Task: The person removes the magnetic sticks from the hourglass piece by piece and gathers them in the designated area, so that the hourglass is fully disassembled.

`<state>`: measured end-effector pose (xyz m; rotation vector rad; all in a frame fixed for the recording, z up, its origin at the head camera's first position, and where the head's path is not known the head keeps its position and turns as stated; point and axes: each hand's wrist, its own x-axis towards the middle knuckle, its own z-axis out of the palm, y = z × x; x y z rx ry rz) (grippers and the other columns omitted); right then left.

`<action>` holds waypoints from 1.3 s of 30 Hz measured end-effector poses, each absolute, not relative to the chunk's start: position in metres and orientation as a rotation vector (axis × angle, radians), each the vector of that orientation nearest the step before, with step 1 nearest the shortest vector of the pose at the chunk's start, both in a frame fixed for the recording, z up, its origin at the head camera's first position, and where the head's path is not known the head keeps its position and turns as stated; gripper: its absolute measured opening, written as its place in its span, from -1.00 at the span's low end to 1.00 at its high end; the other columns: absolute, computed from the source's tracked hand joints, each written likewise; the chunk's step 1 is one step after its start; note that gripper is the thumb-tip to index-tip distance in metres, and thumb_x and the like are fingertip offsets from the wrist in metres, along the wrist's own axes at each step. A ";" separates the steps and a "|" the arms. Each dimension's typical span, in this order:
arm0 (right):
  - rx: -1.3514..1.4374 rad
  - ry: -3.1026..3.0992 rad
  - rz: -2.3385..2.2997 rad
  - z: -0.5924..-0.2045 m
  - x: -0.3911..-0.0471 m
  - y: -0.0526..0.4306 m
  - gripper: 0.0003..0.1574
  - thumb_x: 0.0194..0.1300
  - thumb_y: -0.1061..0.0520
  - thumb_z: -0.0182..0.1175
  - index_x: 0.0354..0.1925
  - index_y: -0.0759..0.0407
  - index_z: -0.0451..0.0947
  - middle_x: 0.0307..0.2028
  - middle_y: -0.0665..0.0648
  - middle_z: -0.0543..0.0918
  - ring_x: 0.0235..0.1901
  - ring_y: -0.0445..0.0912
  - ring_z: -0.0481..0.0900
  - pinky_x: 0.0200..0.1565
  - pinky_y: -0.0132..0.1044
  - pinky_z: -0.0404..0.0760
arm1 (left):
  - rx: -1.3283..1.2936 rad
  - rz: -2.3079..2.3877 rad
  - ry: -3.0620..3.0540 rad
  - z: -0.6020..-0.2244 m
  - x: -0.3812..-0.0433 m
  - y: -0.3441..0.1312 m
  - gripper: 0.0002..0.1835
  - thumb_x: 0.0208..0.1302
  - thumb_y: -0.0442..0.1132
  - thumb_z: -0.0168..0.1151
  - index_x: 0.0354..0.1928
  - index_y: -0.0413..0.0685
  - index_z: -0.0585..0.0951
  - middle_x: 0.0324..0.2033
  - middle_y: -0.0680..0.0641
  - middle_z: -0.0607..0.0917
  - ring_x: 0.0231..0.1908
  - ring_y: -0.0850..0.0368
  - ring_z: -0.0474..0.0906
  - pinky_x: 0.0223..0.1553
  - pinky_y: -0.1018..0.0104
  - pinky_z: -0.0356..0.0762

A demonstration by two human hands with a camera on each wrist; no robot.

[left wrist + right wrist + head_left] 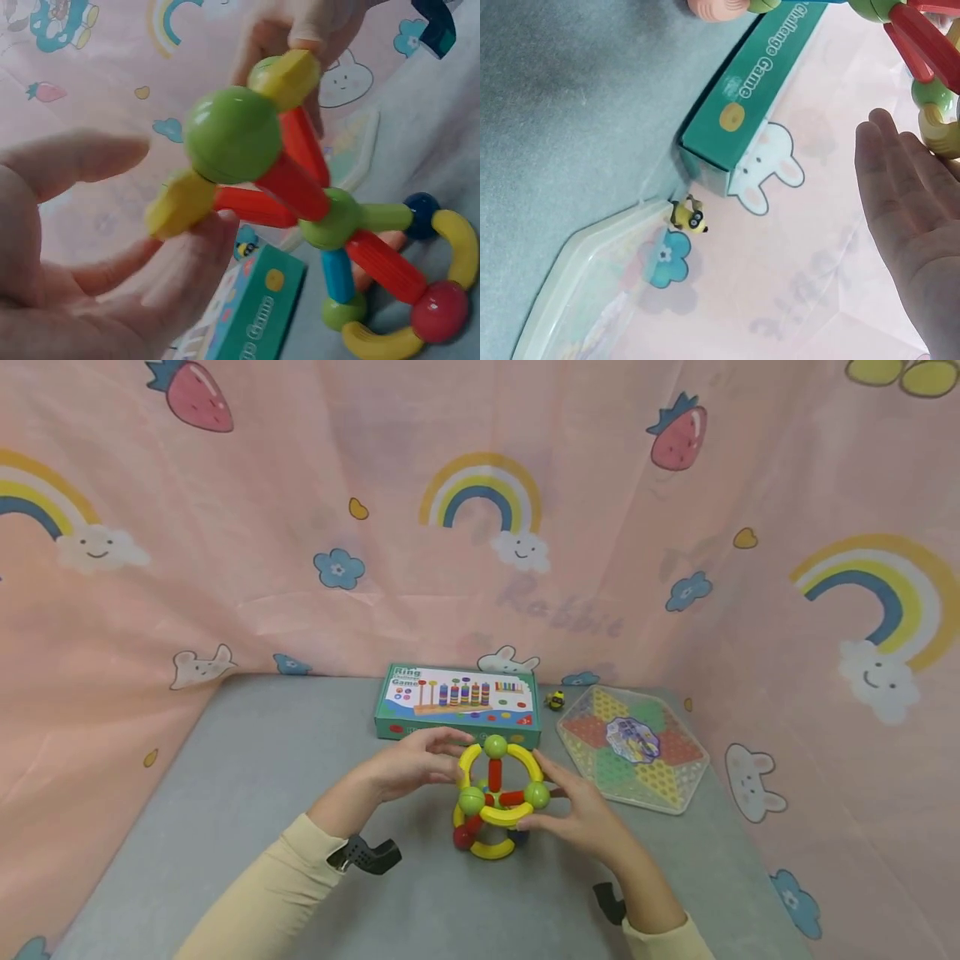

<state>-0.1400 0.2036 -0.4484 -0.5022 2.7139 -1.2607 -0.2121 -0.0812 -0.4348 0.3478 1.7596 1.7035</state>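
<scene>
A toy frame of magnetic sticks and balls (506,816) is in the middle of the head view, between both hands. It has curved yellow pieces, straight red rods and green, red and dark blue balls. My left hand (416,764) touches its left side; in the left wrist view the fingers lie against a curved yellow piece (180,204), the thumb standing apart from it. From the right, my right hand (585,814) holds the upper ring, thumb in front and fingers behind. The right wrist view shows those fingers (900,180) nearly straight beside a yellow piece; the thumb is hidden there.
Behind the toy lies a green Ring Challenge Game box (457,693). A small bee figure (555,700) stands just right of it. Farther right is a clear hexagonal Chinese checkers set (678,747). Pink printed cloth (420,610) surrounds the grey tabletop (247,818).
</scene>
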 end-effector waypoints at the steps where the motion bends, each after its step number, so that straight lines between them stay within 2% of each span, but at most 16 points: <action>1: -0.498 2.713 -1.261 -0.449 -0.140 0.203 0.26 0.07 -0.20 0.52 0.54 0.19 0.14 0.48 0.23 0.31 0.31 0.13 0.48 0.14 0.01 0.63 | 0.358 1.699 1.741 -0.435 -0.210 -0.082 -0.35 0.23 -0.34 0.31 0.37 -0.19 0.38 0.20 -0.26 0.58 0.11 -0.10 0.61 0.19 0.08 0.58; 5: -0.482 2.714 -1.273 -0.450 -0.140 0.203 0.26 0.06 -0.20 0.52 0.54 0.18 0.16 0.48 0.21 0.32 0.31 0.12 0.49 0.14 0.02 0.63 | 0.378 1.711 1.697 -0.437 -0.206 -0.082 -0.34 0.25 -0.37 0.35 0.39 -0.16 0.36 0.12 -0.29 0.65 0.08 -0.12 0.67 0.15 0.06 0.61; 10: -0.500 2.713 -1.287 -0.451 -0.140 0.203 0.24 0.07 -0.19 0.52 0.54 0.17 0.17 0.47 0.21 0.34 0.31 0.13 0.49 0.15 0.10 0.60 | 0.390 1.733 1.745 -0.439 -0.204 -0.082 -0.31 0.23 -0.35 0.37 0.40 -0.12 0.35 0.03 -0.21 0.72 -0.07 -0.01 0.73 0.06 0.09 0.67; 15: -0.519 2.733 -1.262 -0.450 -0.139 0.203 0.24 0.06 -0.19 0.52 0.53 0.18 0.18 0.45 0.21 0.36 0.27 0.10 0.52 0.13 0.02 0.63 | 0.427 1.725 1.807 -0.442 -0.203 -0.081 -0.29 0.23 -0.35 0.36 0.42 -0.06 0.35 0.03 -0.23 0.70 -0.11 0.00 0.73 0.05 0.12 0.67; 20: -0.535 2.729 -1.277 -0.450 -0.139 0.204 0.24 0.06 -0.19 0.52 0.53 0.17 0.17 0.46 0.20 0.35 0.26 0.10 0.53 0.13 0.07 0.62 | 0.437 1.785 1.853 -0.443 -0.202 -0.084 -0.30 0.23 -0.41 0.34 0.41 -0.01 0.39 0.04 -0.24 0.63 -0.16 -0.09 0.76 0.03 0.12 0.68; 24: -0.534 2.719 -1.294 -0.451 -0.139 0.204 0.24 0.06 -0.19 0.52 0.54 0.16 0.17 0.46 0.21 0.34 0.27 0.11 0.52 0.15 0.11 0.60 | 0.458 1.852 1.830 -0.439 -0.202 -0.091 -0.26 0.24 -0.43 0.36 0.45 -0.05 0.34 0.23 -0.31 0.47 -0.06 -0.18 0.74 0.09 0.13 0.65; 29: -0.501 2.728 -1.287 -0.453 -0.138 0.205 0.25 0.05 -0.21 0.52 0.54 0.12 0.17 0.46 0.21 0.35 0.22 0.17 0.56 0.18 0.18 0.56 | 0.477 1.882 1.827 -0.438 -0.201 -0.104 -0.18 0.23 -0.43 0.39 0.50 -0.12 0.26 0.39 -0.30 0.31 0.04 -0.18 0.70 0.12 0.16 0.63; 35: -0.493 2.733 -1.287 -0.453 -0.138 0.206 0.27 0.01 -0.25 0.53 0.55 0.03 0.18 0.45 0.16 0.37 0.17 0.17 0.60 0.18 0.22 0.54 | 0.473 1.805 2.081 -0.441 -0.199 -0.124 -0.19 0.15 -0.37 0.48 0.45 -0.09 0.35 0.32 -0.25 0.43 0.05 -0.10 0.63 0.03 0.24 0.67; 39: -0.490 2.740 -1.275 -0.453 -0.139 0.205 0.26 0.01 -0.26 0.52 0.54 0.03 0.18 0.45 0.16 0.38 0.18 0.16 0.60 0.18 0.20 0.55 | 0.482 1.704 2.283 -0.447 -0.200 -0.140 -0.18 0.11 -0.35 0.50 0.44 -0.10 0.38 0.29 -0.19 0.47 0.10 -0.07 0.54 0.10 0.22 0.63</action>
